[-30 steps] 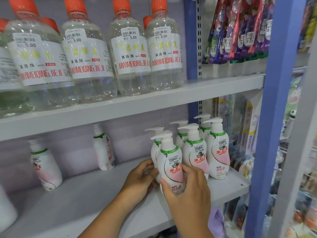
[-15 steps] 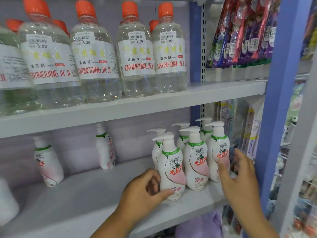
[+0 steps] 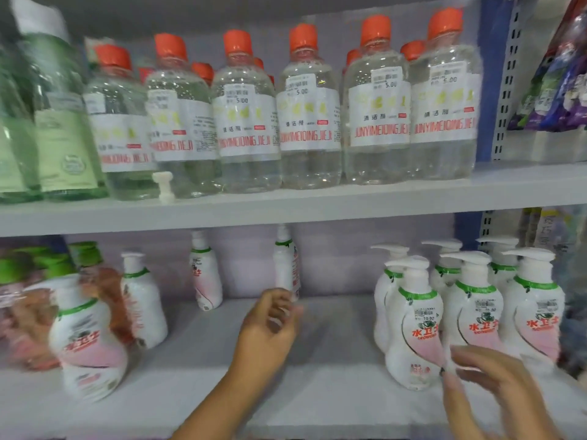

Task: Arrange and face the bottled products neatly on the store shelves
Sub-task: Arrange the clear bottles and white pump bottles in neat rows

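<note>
Clear glossy plastic bottles [image 3: 313, 122]; white smooth pump bottles [image 3: 413, 328]; matt grey shelf [image 3: 317, 401]

Left hand [image 3: 270, 325] reaches forward on an extended forearm, fingers [image 3: 281, 308] loosely curled and holding nothing. Right hand [image 3: 495, 395] is at lower right, blurred, fingers [image 3: 470, 354] spread and pointing left, also holding nothing.

Upper shelf [image 3: 349, 201]: row of clear bottles with orange caps [image 3: 311, 109], green bottles [image 3: 63, 138] at left end, one small white plastic piece [image 3: 163, 184] near front edge. Lower shelf [image 3: 317, 392]: grouped white pump bottles [image 3: 413, 328] at right, scattered white bottles [image 3: 205, 274] toward back and left, all upright.
</note>
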The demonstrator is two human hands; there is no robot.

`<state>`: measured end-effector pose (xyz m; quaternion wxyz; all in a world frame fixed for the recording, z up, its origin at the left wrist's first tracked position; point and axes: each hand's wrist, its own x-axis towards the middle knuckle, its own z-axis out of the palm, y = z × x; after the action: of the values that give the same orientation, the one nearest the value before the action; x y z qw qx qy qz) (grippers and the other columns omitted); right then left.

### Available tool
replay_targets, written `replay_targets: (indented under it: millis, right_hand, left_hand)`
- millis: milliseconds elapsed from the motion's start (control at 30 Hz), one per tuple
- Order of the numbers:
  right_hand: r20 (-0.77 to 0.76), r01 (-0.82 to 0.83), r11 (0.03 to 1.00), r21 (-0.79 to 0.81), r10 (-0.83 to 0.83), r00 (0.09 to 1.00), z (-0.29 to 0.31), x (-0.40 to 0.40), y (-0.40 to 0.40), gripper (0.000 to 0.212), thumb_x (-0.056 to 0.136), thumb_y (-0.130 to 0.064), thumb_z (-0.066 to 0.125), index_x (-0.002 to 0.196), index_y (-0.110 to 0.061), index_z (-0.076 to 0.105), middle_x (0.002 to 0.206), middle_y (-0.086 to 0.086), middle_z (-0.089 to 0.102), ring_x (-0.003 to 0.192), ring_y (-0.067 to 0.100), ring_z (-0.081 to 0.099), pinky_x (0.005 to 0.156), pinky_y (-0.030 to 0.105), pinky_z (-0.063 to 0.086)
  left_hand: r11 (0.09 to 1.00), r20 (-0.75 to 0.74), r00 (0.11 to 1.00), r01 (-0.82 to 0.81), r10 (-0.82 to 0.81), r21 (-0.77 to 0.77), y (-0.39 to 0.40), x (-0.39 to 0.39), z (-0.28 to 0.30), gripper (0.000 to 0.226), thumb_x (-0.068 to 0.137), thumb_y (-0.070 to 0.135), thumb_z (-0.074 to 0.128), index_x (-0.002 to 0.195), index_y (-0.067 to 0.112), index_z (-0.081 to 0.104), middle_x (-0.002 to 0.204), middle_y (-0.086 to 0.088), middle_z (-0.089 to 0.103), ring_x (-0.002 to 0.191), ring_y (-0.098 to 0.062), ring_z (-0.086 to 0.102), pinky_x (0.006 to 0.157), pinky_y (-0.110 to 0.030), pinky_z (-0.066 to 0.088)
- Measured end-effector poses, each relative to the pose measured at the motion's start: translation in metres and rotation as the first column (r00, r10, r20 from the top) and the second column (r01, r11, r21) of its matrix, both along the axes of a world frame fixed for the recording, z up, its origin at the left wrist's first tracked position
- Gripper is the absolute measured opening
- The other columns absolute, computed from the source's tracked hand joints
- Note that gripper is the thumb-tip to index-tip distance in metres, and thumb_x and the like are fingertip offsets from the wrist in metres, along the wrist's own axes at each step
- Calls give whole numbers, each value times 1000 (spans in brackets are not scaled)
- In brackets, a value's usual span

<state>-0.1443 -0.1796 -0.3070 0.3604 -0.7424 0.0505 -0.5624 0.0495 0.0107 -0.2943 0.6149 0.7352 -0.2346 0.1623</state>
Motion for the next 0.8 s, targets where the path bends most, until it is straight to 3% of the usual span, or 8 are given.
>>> replay_targets:
  millis: [133, 233, 300, 367, 500, 600, 700, 800]
  right_hand:
    - [-216, -311, 941, 137, 334, 917, 1, 69, 59, 31, 81, -20, 77, 104, -38, 68, 107, -17, 67, 97, 1, 67, 79, 11, 52]
    - [-437, -308, 880, 362, 452, 777, 10, 153, 88, 29, 86, -18, 76, 103, -37, 63, 106, -14, 70, 96, 3, 67, 79, 9, 48]
    - [-483, -247, 891, 381, 420, 768, 14, 209, 97, 26, 87, -21, 73, 110, -27, 63, 110, -4, 69, 102, 18, 67, 84, 26, 51]
    - [-521, -160, 918, 363, 342, 782, 16, 251, 103, 37, 88, -26, 71, 122, -19, 58, 116, 1, 61, 102, 21, 62, 82, 28, 47]
    - [-510, 24, 959, 281, 128, 851, 8, 300, 101, 58, 75, -38, 81, 120, -13, 55, 110, 4, 54, 96, 24, 62, 79, 32, 51]
    - [-501, 33, 932, 361, 164, 850, 5, 318, 101, 52, 74, -37, 83, 114, -14, 58, 104, 4, 64, 93, 23, 66, 73, 30, 50]
    - [-540, 4, 930, 369, 210, 815, 17, 310, 107, 31, 80, -28, 79, 100, -23, 57, 101, 2, 68, 90, 20, 66, 75, 30, 50]
    - [-616, -37, 928, 370, 275, 738, 27, 277, 109, 27, 80, -24, 74, 99, -29, 56, 100, -5, 70, 89, 13, 66, 81, 31, 54]
  left_hand:
    - [926, -75, 924, -378, 375, -21, 75, 80, 0, 26, 85, 13, 78, 103, 14, 59, 93, -6, 64, 83, -25, 64, 74, -30, 52]
    - [855, -20, 856, -515, 517, 65, 104, 117, 1, 33, 77, 16, 83, 100, 6, 61, 87, -10, 66, 76, -28, 64, 71, -36, 52]
    - [859, -97, 854, -503, 510, 89, 108, 134, -4, 41, 72, 21, 85, 100, 5, 58, 87, -7, 66, 77, -22, 63, 71, -32, 49]
    - [882, -213, 856, -452, 471, 132, 108, 150, -15, 54, 69, 30, 82, 108, 5, 55, 97, -10, 68, 88, -28, 68, 75, -35, 52]
    - [929, -202, 908, -351, 368, 113, 109, 160, -18, 59, 77, 15, 80, 128, 8, 52, 117, -1, 62, 106, -24, 64, 82, -26, 41]
    - [945, -124, 941, -300, 316, 134, 112, 159, -19, 42, 80, 11, 80, 108, 32, 56, 109, 14, 58, 101, -8, 57, 86, -24, 41]
    - [960, -169, 957, -204, 237, 191, 116, 161, -21, 36, 67, 34, 88, 86, 36, 58, 85, 24, 66, 80, 9, 62, 71, -17, 48]
    - [951, -195, 957, -158, 214, 266, 112, 157, -24, 69, 44, 68, 82, 97, 28, 63, 89, 13, 68, 82, -2, 67, 68, -21, 54]
